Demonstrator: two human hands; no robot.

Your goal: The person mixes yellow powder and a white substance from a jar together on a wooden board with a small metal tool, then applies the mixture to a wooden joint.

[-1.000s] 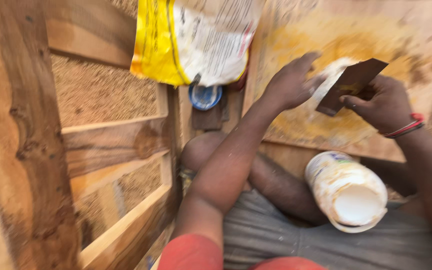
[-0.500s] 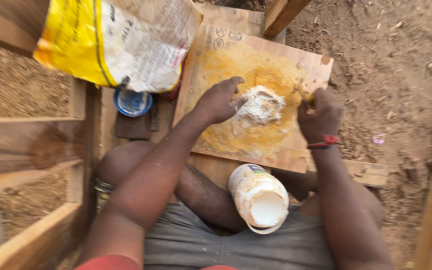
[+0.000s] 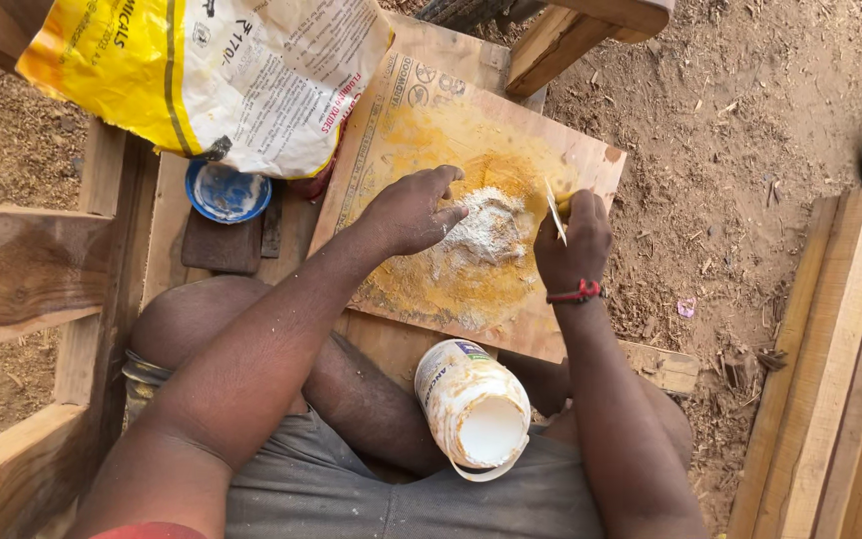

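left hand [image 3: 413, 212] on powder pile [image 3: 481, 232] | right hand [image 3: 573, 243] grips scraper [image 3: 557, 212] (perhaps a blade)

White powder [image 3: 483, 232], yellow-stained board [image 3: 421, 120]

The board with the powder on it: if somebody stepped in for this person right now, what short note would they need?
Left hand: open, fingertips on the white powder heap.
Right hand: grip shut on a thin scraper, blade at the heap's right edge.
Board: on the ground ahead, stained yellow, heap near its middle.
Open tub: lying in the lap, mouth toward the camera.
Blue lid and yellow-white sack: to the left.
Done: powder heaped. Left: white and yellow are not blended.
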